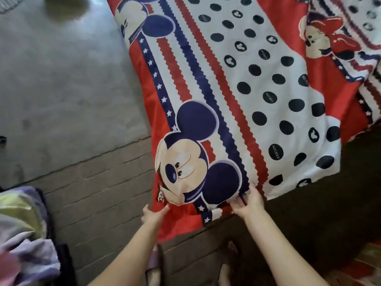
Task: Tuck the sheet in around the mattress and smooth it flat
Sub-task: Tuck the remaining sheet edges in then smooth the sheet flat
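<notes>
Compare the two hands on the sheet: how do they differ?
The left hand pinches the red corner of the sheet, low, over the floor. The right hand grips the near edge higher up, at the blue zigzag stripe, beside the dark uncovered surface. Both hold the same near edge.

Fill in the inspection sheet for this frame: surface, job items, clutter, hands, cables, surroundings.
Surface: dark mattress, near part bare.
Job items: cartoon-print sheet spread at a slant, near edge untucked, red corner hanging toward the floor.
Clutter: purple and yellow fabric bundle on the floor at left.
Hands: left hand pinches the sheet's near edge; right hand has its grip on the same edge, further right.
Cables: nothing seen.
Surroundings: grey floor with a brick-patterned strip; feet in sandals below.
</notes>
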